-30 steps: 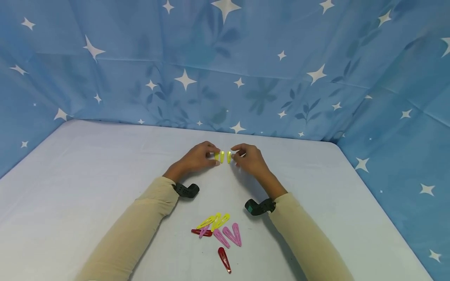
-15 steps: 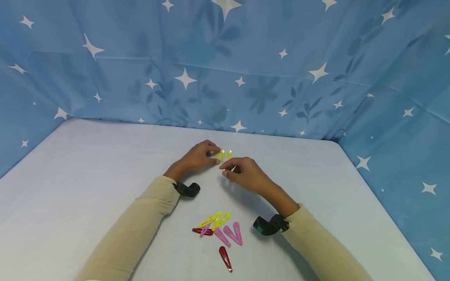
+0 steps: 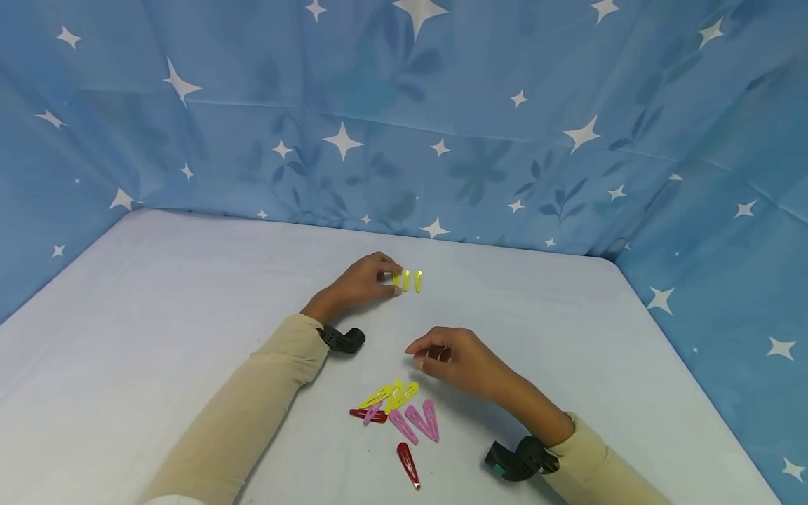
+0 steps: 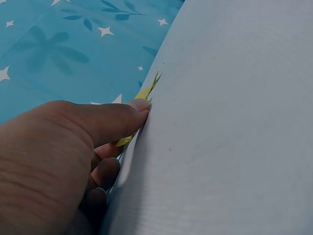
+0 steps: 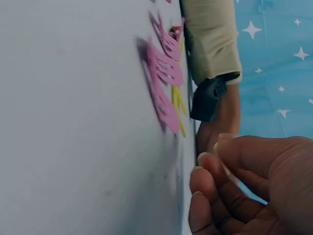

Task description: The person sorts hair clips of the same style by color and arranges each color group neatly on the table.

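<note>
Three yellow hair clips lie in an upright row at the far side of the table. My left hand (image 3: 362, 282) holds the leftmost yellow hair clip (image 3: 395, 280) between thumb and finger; in the left wrist view the thumb covers part of the yellow clips (image 4: 146, 92). The middle clip (image 3: 407, 280) and right clip (image 3: 419, 281) lie just past the fingertips. Above the table, my right hand (image 3: 470, 361) has loosely bent fingers with nothing between them. Below it is a loose group of yellow clips (image 3: 406, 395), pink clips (image 3: 404, 426) and a red clip (image 3: 377, 416).
Another red clip (image 3: 408, 466) lies apart, nearer the front. A white cloth covers the table (image 3: 208, 280), and a blue star-patterned curtain (image 3: 379, 91) hangs behind and to the right. Each wrist wears a black camera (image 3: 521, 459).
My right hand has let go of the rightmost yellow clip in the row and come back toward the loose clips. My left hand has stayed at the row.
</note>
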Demonstrator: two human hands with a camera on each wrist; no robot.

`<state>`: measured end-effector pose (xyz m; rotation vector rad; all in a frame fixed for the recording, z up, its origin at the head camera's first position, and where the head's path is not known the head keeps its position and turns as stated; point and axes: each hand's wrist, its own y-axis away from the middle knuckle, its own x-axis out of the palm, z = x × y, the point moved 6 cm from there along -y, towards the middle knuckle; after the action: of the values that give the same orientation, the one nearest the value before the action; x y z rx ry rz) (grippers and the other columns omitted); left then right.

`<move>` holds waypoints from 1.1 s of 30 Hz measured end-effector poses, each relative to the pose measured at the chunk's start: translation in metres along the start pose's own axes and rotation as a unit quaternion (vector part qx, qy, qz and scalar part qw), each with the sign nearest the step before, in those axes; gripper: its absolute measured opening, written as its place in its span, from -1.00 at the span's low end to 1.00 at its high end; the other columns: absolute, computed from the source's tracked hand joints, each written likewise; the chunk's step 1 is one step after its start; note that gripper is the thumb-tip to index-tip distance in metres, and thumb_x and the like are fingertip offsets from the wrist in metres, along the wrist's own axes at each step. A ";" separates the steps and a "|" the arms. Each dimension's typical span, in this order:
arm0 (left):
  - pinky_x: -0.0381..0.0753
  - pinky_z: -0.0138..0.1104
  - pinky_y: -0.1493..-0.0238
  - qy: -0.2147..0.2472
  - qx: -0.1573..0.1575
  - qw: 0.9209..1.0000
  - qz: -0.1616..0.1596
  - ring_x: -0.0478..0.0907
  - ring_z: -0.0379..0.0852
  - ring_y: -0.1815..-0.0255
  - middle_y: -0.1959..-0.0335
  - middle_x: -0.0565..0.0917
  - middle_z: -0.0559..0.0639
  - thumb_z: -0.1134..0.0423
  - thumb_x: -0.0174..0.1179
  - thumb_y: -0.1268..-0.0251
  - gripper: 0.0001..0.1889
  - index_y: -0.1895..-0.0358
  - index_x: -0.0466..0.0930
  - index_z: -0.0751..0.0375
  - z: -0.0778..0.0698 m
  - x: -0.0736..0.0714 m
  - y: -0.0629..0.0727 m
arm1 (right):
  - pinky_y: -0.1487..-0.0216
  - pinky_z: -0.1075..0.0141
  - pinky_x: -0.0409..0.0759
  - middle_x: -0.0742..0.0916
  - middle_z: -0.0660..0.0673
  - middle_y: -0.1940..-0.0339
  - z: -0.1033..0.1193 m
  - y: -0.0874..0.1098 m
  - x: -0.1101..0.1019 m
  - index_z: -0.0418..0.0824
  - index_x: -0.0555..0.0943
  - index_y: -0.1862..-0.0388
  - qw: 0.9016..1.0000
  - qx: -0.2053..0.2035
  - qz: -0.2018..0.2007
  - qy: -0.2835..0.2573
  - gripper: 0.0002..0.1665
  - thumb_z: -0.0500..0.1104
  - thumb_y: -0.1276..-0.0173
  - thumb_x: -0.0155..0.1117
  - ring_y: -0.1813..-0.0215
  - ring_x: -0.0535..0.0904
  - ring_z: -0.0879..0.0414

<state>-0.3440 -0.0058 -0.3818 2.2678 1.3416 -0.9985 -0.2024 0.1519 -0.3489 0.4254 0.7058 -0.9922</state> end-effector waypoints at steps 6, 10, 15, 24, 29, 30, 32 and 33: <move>0.49 -0.07 -0.25 0.009 -0.006 1.000 -0.001 0.51 0.11 -0.22 -0.26 0.47 0.16 0.16 0.29 -0.32 -0.49 -0.32 0.52 0.20 0.000 0.002 0.000 | 0.32 0.43 0.55 0.72 0.03 0.28 -0.004 0.008 0.011 -0.15 0.75 0.09 1.000 0.004 0.016 0.000 -0.78 -0.25 -0.28 0.40 0.35 0.50 0.22; 0.49 -0.09 -0.25 0.013 -0.014 1.000 0.002 0.52 0.09 -0.22 -0.26 0.47 0.14 0.16 0.29 -0.31 -0.49 -0.31 0.52 0.19 -0.002 0.004 0.000 | 0.31 0.44 0.55 0.70 0.04 0.28 -0.003 0.012 0.015 -0.14 0.75 0.11 1.000 0.002 0.009 0.015 -0.76 -0.20 -0.22 0.47 0.36 0.48 0.24; 0.49 -0.08 -0.23 -0.003 -0.009 1.000 -0.005 0.51 0.08 -0.20 -0.25 0.49 0.14 0.16 0.30 -0.31 -0.50 -0.30 0.54 0.19 -0.002 0.002 0.001 | 0.34 0.44 0.54 0.66 0.07 0.32 0.000 0.010 0.019 -0.12 0.75 0.14 0.999 0.015 0.004 0.033 -0.73 -0.17 -0.15 0.53 0.38 0.46 0.23; 0.49 -0.07 -0.24 0.007 -0.008 1.000 -0.006 0.52 0.10 -0.21 -0.26 0.47 0.16 0.17 0.28 -0.32 -0.50 -0.31 0.53 0.21 0.002 0.002 0.002 | 0.31 0.44 0.52 0.61 0.09 0.37 0.005 0.005 0.024 -0.09 0.72 0.30 0.997 0.041 0.013 0.063 -0.81 -0.19 -0.11 0.56 0.32 0.46 0.19; 0.50 -0.10 -0.23 0.009 -0.003 1.000 -0.006 0.53 0.07 -0.19 -0.25 0.48 0.13 0.17 0.29 -0.31 -0.50 -0.30 0.54 0.20 0.001 0.002 -0.001 | 0.34 0.43 0.50 0.59 0.09 0.45 0.006 0.007 0.024 -0.08 0.70 0.42 0.996 0.056 0.016 0.067 -0.87 -0.22 -0.13 0.53 0.35 0.46 0.19; 0.50 -0.10 -0.23 0.010 -0.004 1.000 -0.006 0.53 0.07 -0.19 -0.24 0.49 0.13 0.17 0.29 -0.31 -0.50 -0.29 0.54 0.20 0.001 0.002 -0.001 | 0.35 0.43 0.49 0.59 0.09 0.47 0.006 0.008 0.024 -0.07 0.69 0.44 0.996 0.061 0.018 0.067 -0.87 -0.21 -0.14 0.53 0.36 0.46 0.19; 0.50 -0.10 -0.23 0.010 -0.001 1.000 -0.005 0.53 0.07 -0.19 -0.24 0.49 0.13 0.17 0.29 -0.31 -0.50 -0.29 0.54 0.21 0.000 0.001 -0.002 | 0.37 0.42 0.49 0.58 0.09 0.50 0.006 0.009 0.023 -0.06 0.68 0.46 0.995 0.073 0.020 0.070 -0.86 -0.19 -0.16 0.52 0.37 0.46 0.19; 0.50 -0.09 -0.23 0.011 -0.001 1.000 -0.005 0.53 0.08 -0.19 -0.24 0.49 0.14 0.17 0.29 -0.31 -0.51 -0.29 0.54 0.21 0.000 0.001 -0.001 | 0.38 0.42 0.48 0.58 0.09 0.51 0.007 0.009 0.023 -0.06 0.67 0.47 0.994 0.077 0.021 0.070 -0.86 -0.18 -0.17 0.52 0.38 0.46 0.19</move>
<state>-0.3448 -0.0043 -0.3822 2.2798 1.3622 -0.9789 -0.1839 0.1380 -0.3604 0.6472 0.7460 -0.9876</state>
